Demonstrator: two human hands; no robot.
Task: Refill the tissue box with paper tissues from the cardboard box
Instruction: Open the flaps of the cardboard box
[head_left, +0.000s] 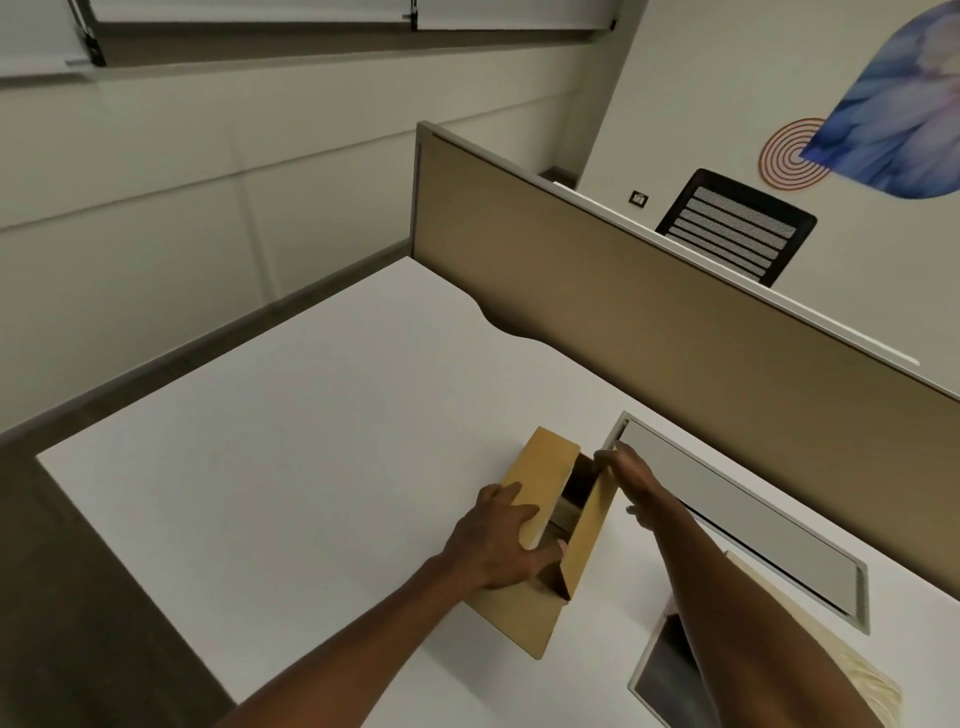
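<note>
A long brown cardboard box (524, 621) lies on the white desk (291, 447) near its front right. Both top flaps are raised. My left hand (501, 540) presses flat on the left flap (545, 462), thumb curled over its near edge. My right hand (631, 483) grips the right flap (592, 525) from outside, fingertips on its far top corner. Between the flaps a dark gap shows pale contents (563, 514) inside. A wooden tissue box (810, 660) with a dark open inside (670, 670) stands at the lower right, mostly hidden by my right forearm.
A grey cable-tray lid (743, 514) is set into the desk right behind the cardboard box. A tan partition (649, 322) runs along the desk's back edge, with a black mesh chair (737, 228) beyond it. The desk's left edge drops to the floor.
</note>
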